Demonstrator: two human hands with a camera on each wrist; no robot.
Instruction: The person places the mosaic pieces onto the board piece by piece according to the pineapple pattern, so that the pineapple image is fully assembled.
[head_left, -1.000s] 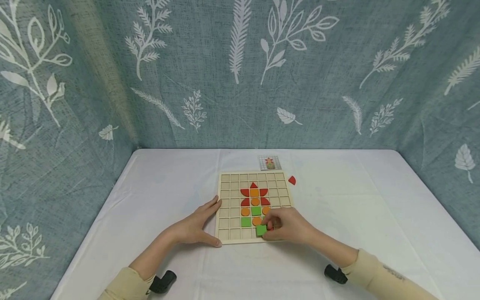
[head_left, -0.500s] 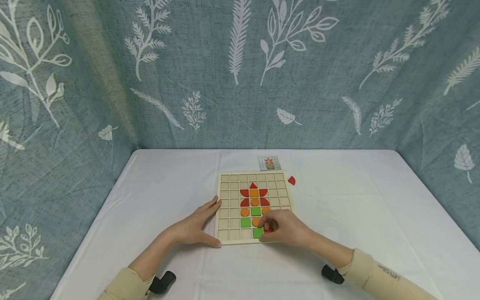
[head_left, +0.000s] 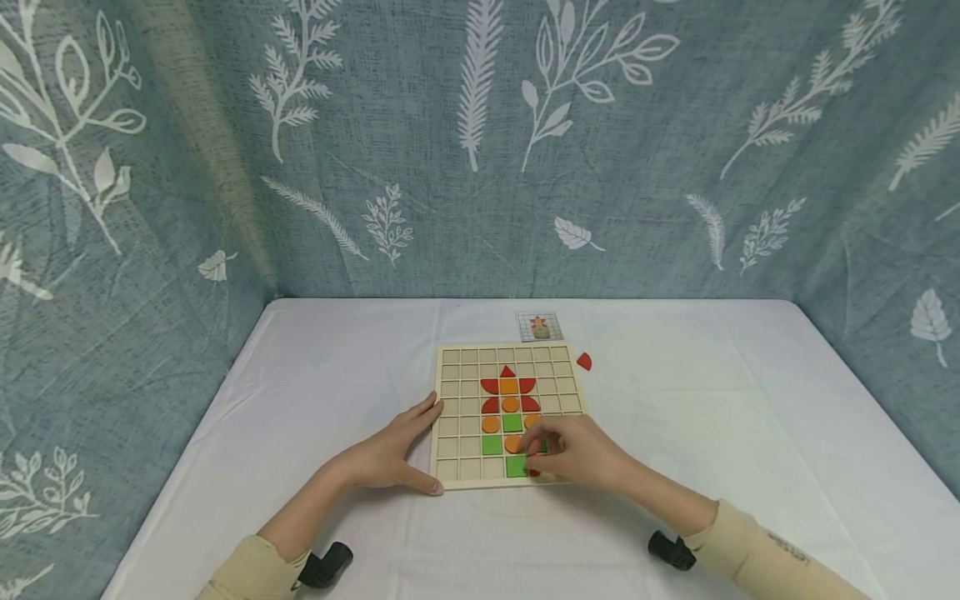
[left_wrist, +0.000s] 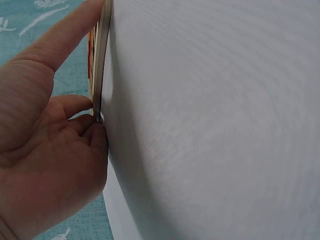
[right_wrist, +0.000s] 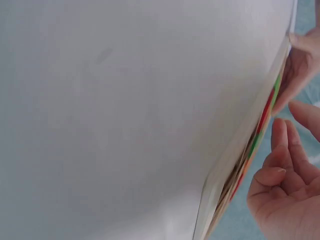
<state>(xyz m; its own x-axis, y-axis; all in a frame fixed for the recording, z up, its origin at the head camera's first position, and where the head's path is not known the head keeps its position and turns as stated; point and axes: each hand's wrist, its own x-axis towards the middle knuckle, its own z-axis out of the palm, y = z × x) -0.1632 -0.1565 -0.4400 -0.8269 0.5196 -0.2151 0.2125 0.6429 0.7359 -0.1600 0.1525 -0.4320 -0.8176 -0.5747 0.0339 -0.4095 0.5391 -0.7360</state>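
Note:
A light wooden grid board (head_left: 457, 446) lies on the table, with red, orange and green tiles forming a flower-like figure. My left hand (head_left: 390, 454) is at its left side, fingers spread and thumb at the near corner. In the left wrist view, the fingertips touch the board's edge. My right hand (head_left: 576, 452) is over the lower right of the board, its fingertips beside a green square tile (head_left: 516, 467) in the nearest row. A red tile (head_left: 534, 472) shows partly beneath that hand. In the right wrist view, the thumb and fingers stand apart, with no tile visible between them.
Behind the board lies a small pattern card (head_left: 539, 326) picturing the figure. One loose red rounded tile (head_left: 585, 361) rests right of the board. A white cloth (head_left: 697, 392) covers the table, and a blue-green leaf-patterned curtain (head_left: 450, 217) hangs around it.
My right hand has lowered the green tile flat into the nearest row, and its fingers have come off it. The left hand has stayed at the board's side.

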